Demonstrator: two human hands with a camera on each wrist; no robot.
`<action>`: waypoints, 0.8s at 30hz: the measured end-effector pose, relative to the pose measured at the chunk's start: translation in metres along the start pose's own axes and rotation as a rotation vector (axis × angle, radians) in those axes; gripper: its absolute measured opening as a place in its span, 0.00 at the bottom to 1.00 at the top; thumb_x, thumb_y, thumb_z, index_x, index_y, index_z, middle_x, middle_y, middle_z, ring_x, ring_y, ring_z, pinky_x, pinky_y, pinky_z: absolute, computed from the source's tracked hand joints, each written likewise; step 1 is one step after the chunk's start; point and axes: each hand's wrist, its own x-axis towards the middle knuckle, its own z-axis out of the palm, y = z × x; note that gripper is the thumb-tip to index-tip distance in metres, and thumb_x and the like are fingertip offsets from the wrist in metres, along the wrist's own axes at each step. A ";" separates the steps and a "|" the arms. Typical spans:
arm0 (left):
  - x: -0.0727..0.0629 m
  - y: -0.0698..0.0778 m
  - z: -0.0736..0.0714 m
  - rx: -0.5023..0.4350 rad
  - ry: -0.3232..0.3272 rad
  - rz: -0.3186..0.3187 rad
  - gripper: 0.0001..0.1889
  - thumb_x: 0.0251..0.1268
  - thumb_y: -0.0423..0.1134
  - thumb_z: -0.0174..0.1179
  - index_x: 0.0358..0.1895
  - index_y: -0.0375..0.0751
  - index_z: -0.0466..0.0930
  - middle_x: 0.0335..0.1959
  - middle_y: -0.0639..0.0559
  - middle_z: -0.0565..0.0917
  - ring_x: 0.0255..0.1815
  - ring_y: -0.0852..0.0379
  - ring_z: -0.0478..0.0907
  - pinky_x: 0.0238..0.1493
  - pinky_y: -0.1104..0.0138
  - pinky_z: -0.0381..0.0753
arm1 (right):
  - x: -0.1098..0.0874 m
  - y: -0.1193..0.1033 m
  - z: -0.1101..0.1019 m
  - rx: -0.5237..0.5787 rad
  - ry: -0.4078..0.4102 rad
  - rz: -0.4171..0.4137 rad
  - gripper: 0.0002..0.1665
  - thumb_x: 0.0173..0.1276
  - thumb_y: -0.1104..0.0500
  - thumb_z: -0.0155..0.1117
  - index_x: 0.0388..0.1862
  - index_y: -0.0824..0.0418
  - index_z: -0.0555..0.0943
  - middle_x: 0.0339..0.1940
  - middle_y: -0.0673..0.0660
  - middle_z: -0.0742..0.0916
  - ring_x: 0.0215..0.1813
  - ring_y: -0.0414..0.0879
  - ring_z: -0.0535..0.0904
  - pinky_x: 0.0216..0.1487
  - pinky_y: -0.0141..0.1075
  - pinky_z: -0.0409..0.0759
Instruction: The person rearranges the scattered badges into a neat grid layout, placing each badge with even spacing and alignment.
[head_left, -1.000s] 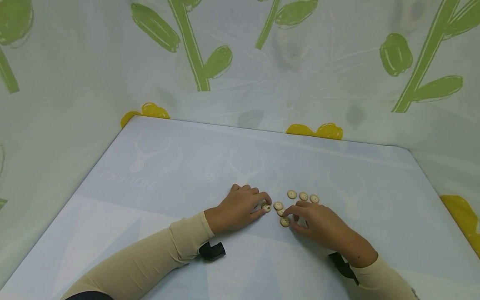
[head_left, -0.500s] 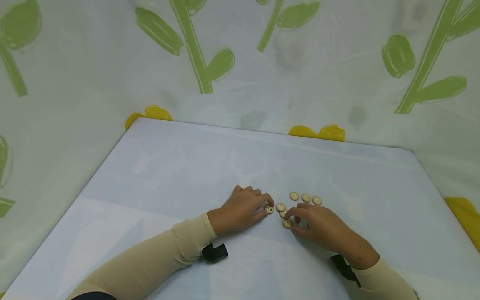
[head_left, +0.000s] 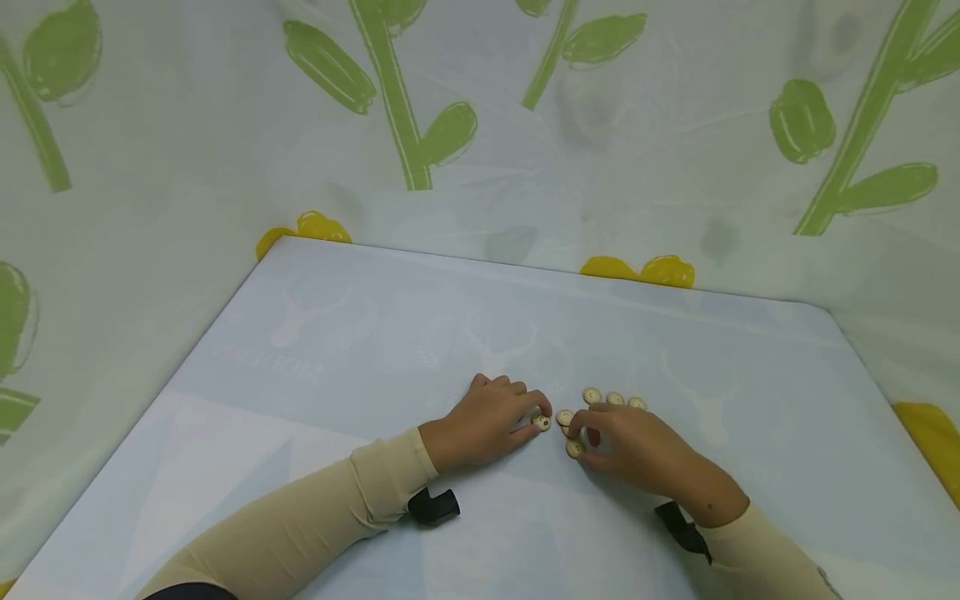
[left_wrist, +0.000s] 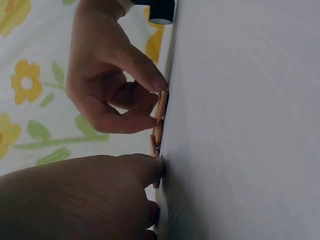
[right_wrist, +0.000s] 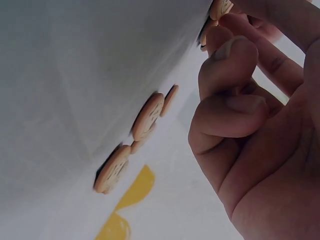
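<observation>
My left hand [head_left: 487,421] rests on the table and pinches a pale wooden button [head_left: 542,423] between thumb and index finger. Just right of it lie an upper button [head_left: 565,417], a middle button [head_left: 567,432] partly under my right index fingertip, and a lower button [head_left: 575,448] by my right thumb. My right hand [head_left: 645,450] pinches the lower button; in the left wrist view an orange-brown button edge [left_wrist: 161,105] shows between its thumb and index finger. Its other fingers are curled in, as the right wrist view shows.
Behind my right hand a short row of buttons holds a left one [head_left: 592,396], a middle one [head_left: 615,399] and a right one [head_left: 637,402], partly hidden. The pale printed table [head_left: 360,317] meets a leaf-patterned curtain [head_left: 510,167] at its back edge.
The head view has shifted slightly, so everything sits a little lower and further right. My right hand has edged left with the lower button. My left hand keeps its hold.
</observation>
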 end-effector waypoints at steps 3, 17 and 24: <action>0.001 0.002 0.001 0.006 -0.003 0.005 0.11 0.73 0.52 0.58 0.54 0.63 0.80 0.32 0.64 0.78 0.37 0.63 0.72 0.45 0.61 0.67 | 0.001 0.000 -0.001 -0.001 -0.007 -0.006 0.13 0.57 0.55 0.78 0.38 0.45 0.83 0.27 0.38 0.78 0.31 0.32 0.70 0.31 0.28 0.68; 0.000 0.003 -0.003 0.025 0.014 0.008 0.11 0.73 0.51 0.59 0.54 0.62 0.80 0.34 0.63 0.81 0.39 0.61 0.75 0.44 0.61 0.67 | 0.003 0.002 0.002 0.058 -0.024 -0.018 0.11 0.58 0.58 0.77 0.39 0.48 0.85 0.27 0.39 0.79 0.30 0.32 0.71 0.32 0.28 0.73; 0.000 0.001 -0.001 0.011 0.008 0.000 0.11 0.73 0.51 0.58 0.54 0.62 0.80 0.33 0.62 0.79 0.39 0.61 0.74 0.44 0.61 0.66 | 0.004 0.005 0.004 0.085 -0.034 -0.021 0.10 0.60 0.57 0.75 0.40 0.49 0.85 0.26 0.39 0.79 0.29 0.32 0.71 0.31 0.28 0.72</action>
